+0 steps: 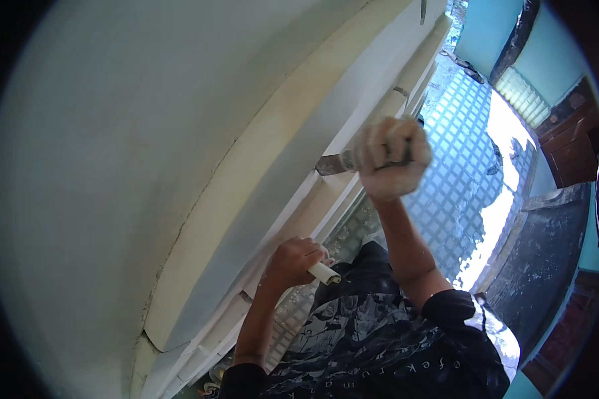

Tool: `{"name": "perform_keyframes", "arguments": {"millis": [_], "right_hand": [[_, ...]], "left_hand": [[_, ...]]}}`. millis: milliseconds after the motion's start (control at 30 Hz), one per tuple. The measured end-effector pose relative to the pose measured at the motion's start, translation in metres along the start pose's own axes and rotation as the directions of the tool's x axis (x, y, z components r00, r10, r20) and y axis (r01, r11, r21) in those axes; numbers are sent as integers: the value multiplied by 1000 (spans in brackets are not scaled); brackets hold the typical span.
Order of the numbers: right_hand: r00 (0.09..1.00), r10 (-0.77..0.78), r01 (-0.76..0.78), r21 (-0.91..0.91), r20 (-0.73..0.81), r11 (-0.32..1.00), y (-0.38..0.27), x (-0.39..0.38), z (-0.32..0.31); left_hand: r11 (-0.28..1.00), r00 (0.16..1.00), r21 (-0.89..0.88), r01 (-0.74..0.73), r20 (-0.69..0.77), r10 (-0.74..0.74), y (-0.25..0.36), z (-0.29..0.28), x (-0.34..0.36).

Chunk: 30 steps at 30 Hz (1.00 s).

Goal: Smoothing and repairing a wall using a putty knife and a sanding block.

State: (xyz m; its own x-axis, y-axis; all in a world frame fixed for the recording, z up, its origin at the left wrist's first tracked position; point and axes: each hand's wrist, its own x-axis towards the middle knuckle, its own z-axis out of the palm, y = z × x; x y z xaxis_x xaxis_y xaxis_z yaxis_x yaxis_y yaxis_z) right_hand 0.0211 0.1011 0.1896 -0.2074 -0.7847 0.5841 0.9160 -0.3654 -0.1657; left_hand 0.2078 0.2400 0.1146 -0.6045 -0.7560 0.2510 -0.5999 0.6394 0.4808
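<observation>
My right hand (394, 156) is raised at the middle right, whitened with dust and a little blurred. Its fingers are closed around the handle of a scraper (329, 165), whose flat blade meets the stepped white moulding (313, 199) along the wall. Lower and further left, my left hand (293, 261) is closed on a pale piece with a hollow, channel-like end (325, 273). That piece sticks out toward my body; the rest of it is hidden in the fingers. My left hand is close beside the moulding, though whether it touches is unclear.
A pale wall (113, 133) with a cracked cream band (279, 106) fills the left. Patterned tile floor (456, 159) spreads to the right, partly sunlit. Beyond it are a brown wooden cabinet (569, 153), a ribbed cream object (522, 96) and a dark grey surface (546, 246).
</observation>
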Motion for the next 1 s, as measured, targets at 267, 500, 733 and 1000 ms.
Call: {"name": "perform_keyframes", "arguments": {"millis": [267, 500, 733, 1000], "right_hand": [[994, 94, -98, -89, -57, 991, 0, 12, -15], [994, 107, -105, -178, -1, 978, -1, 8, -13], [983, 172, -176, -79, -60, 981, -2, 6, -2], [973, 153, -166, -67, -172, 984, 4, -4, -11]], "left_hand": [[991, 959, 71, -115, 269, 92, -19, 10, 38], [978, 927, -20, -206, 315, 202, -34, 22, 62], [984, 952, -12, -179, 252, 176, -34, 28, 56], [984, 957, -10, -179, 232, 176, -32, 26, 57]]}}
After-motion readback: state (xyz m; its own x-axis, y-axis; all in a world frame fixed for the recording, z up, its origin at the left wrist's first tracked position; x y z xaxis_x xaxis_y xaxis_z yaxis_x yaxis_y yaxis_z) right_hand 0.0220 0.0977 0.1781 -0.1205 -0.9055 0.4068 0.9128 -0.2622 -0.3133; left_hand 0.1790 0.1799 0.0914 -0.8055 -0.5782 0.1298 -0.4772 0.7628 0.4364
